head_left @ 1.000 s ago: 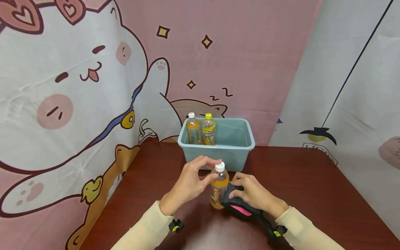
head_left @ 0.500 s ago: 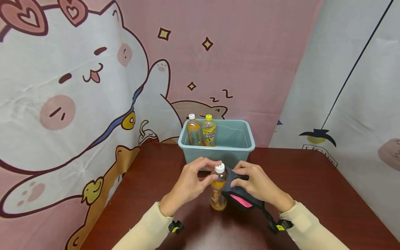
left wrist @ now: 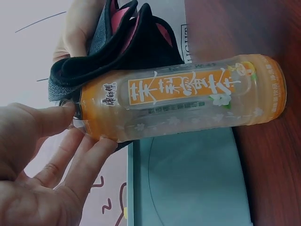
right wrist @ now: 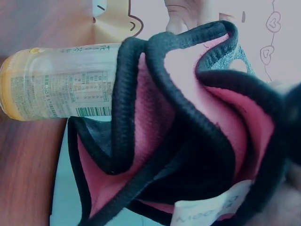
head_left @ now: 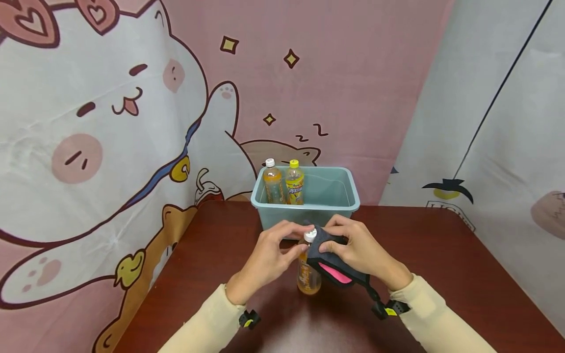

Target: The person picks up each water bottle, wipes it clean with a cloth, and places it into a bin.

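Note:
A clear plastic tea bottle (head_left: 309, 281) with a white cap and an orange label stands upright on the table. My left hand (head_left: 274, 250) holds it at the neck and cap between thumb and fingers. In the left wrist view, the label of the bottle (left wrist: 188, 94) shows white characters on orange. My right hand (head_left: 358, 247) pinches a folded cleaning cloth (head_left: 320, 251), grey outside and pink inside with black edging. It presses the cloth against the bottle's upper right side, just below the cap. The bunched cloth (right wrist: 155, 117) hides the bottle's upper part in the right wrist view.
Behind the hands stands a light blue plastic tub (head_left: 311, 212). Inside, at its left, are a white-capped bottle (head_left: 274, 186) and a yellow-capped bottle (head_left: 295, 184). The dark brown table (head_left: 423, 255) meets a cartoon-printed curtain (head_left: 353, 88) at the back.
My right hand has slid the cloth upward along the bottle, from its middle to just under the cap. The left hand and the bottle stay in place.

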The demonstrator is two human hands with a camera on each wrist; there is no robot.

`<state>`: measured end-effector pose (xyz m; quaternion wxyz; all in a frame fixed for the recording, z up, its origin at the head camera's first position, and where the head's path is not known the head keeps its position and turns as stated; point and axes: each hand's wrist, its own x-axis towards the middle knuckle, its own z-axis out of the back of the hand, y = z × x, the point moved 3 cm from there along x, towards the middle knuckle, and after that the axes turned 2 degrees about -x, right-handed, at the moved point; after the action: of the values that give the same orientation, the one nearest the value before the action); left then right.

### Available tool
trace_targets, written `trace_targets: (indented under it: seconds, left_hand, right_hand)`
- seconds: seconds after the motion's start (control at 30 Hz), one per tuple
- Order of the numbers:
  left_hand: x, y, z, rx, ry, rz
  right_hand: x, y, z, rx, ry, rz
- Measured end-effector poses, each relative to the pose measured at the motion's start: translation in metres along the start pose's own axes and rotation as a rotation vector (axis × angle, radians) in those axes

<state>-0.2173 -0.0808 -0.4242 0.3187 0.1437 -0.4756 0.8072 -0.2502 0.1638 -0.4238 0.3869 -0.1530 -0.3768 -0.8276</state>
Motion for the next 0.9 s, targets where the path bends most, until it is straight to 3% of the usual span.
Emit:
trace_targets:
  seconds: [0.5, 0.9]
  left_hand:
    - [0.001, -0.001, 0.0, 0.007, -0.007, -0.01]
    - [0.0, -0.002, -0.001, 0.002, 0.001, 0.005]
  right_hand:
    - [-0.002, -0.004, 0.001, -0.042, 0.037, 0.007]
    - [-0.025, -0.022, -0.011, -0.051, 0.078, 0.026]
